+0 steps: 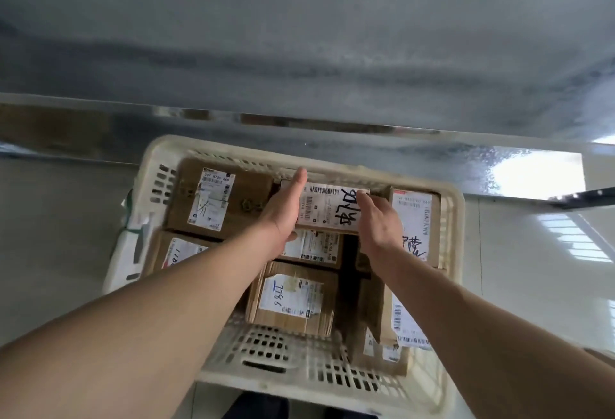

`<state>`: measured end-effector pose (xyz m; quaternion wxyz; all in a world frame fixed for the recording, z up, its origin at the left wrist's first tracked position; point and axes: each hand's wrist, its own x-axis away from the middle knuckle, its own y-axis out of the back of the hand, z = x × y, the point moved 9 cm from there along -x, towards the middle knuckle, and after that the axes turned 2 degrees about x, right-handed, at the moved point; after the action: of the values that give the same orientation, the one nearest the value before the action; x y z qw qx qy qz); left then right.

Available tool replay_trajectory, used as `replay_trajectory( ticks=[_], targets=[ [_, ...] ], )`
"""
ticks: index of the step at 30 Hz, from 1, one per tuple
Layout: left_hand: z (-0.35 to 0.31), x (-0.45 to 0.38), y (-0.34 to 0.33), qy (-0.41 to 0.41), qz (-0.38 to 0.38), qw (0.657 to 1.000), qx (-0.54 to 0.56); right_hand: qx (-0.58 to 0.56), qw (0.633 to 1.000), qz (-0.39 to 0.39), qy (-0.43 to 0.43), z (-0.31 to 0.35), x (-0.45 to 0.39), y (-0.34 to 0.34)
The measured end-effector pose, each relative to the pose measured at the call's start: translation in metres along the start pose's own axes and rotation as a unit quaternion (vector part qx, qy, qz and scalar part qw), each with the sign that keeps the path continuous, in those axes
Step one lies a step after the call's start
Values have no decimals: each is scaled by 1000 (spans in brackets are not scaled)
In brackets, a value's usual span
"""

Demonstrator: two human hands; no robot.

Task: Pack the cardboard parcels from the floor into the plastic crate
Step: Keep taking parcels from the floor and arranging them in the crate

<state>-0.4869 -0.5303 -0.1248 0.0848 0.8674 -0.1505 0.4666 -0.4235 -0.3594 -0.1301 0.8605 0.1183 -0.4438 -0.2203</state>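
Two bare forearms reach away from me over the cream plastic crate, which sits on the pale floor. Nearest to me inside it, I see a cardboard parcel with "2786" handwritten on its label, and to its right a larger box propped on a slant against the crate's right wall. Further in, a labelled parcel lies partly under my wrists. Above it, I hold a small parcel with bold black handwriting between both palms: my left hand presses flat against its left end, fingers stretched toward the far rim, and my right hand clasps its right end, fingertips resting on the label. That parcel sits at the far middle of the crate, close to the back wall. Left of it lies a wide brown box, and on the right another labelled parcel stands by the wall. Beyond the crate runs a shiny metal panel.
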Motion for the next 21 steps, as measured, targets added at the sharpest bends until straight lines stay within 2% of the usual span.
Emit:
replay_trajectory(
  ticks=[10, 16, 21],
  targets=[
    [36, -104, -22, 14, 42, 999, 31, -113, 992, 42, -46, -53, -78, -41],
    [54, -128, -30, 17, 63, 998, 17, -107, 992, 62, -33, -58, -84, -42],
    [44, -108, -28, 18, 63, 998, 2, -70, 996, 46, -41, -48, -65, -28]
  ],
)
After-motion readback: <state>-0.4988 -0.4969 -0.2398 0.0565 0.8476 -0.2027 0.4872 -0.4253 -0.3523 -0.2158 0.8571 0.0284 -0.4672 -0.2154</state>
